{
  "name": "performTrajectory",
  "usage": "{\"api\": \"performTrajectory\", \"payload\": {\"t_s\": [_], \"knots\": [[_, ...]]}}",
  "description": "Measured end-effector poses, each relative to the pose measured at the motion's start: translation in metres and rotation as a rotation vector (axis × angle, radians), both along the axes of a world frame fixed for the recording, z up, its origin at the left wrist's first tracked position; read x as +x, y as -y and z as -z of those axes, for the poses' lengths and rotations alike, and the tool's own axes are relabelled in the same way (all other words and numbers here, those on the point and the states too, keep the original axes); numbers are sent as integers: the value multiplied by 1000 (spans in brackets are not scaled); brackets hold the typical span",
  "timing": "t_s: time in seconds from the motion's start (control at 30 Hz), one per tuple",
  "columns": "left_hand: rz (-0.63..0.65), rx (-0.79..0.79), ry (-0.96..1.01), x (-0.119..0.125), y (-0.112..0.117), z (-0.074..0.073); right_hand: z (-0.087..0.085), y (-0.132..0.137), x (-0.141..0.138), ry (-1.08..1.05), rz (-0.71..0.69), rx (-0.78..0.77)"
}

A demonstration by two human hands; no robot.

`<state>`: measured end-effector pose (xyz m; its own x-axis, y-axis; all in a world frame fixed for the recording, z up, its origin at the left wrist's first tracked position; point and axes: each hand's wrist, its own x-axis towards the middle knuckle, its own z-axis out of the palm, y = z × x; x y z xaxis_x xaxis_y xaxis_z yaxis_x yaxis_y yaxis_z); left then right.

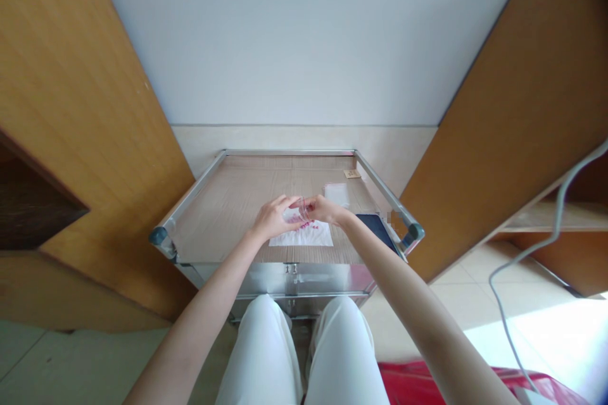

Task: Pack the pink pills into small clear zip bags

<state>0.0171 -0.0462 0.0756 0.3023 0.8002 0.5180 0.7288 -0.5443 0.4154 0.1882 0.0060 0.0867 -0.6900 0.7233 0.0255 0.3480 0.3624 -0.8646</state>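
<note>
Watching two bare hands meet low over a white paper sheet (304,237) on a steel-railed counter (289,152). The right hand (323,209) is mostly closed, pinching a small clear cup (302,209) between thumb and fingers, the cup tilted and just above the paper. The left hand (273,218) is half open, fingers curved in beside the cup; from here I cannot tell whether they touch it or grip anything.

Small pink pieces (304,224) lie bunched on the paper directly below the hands — too small to identify.

Risks, as I judge them: the cup looks light and smooth, so a thin pinch could let it slip and drop onto the pieces. Any low pass of the hands or wrists could scatter them, and round ones might roll off the paper across the bare counter top. A clear plastic sheet (336,195) and a small tan card (352,173) lie farther back, out of the way — but a dark tablet (377,232) sits near the right forearm, where a careless elbow could catch it.
</note>
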Motion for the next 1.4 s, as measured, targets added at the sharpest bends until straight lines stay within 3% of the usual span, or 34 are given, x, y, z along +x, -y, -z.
{"api": "performTrajectory", "payload": {"t_s": [0.23, 0.53, 0.77, 0.93, 1.13, 1.27, 1.4], "knots": [[37, 9, -79, -2, -2, -4, 1, 8, -2, -97, 3, -86], [5, 16, -138, -1, 1, -5, 14, 3, -3, -100, -7, -61], [-3, -43, -198, -2, -1, -9, 14, 4, 2, -67, -11, -31], [-19, -137, -229, -13, -6, -15, 21, 3, 6, -160, 183, -19], [9, -287, -252, -29, -13, -12, 51, -4, 6, -313, 543, 112], [12, -368, -294, -41, -18, -5, 69, -8, 7, -370, 631, 154], [23, -402, -354, -50, -22, 1, 75, -9, 5, -432, 649, 113]]}}
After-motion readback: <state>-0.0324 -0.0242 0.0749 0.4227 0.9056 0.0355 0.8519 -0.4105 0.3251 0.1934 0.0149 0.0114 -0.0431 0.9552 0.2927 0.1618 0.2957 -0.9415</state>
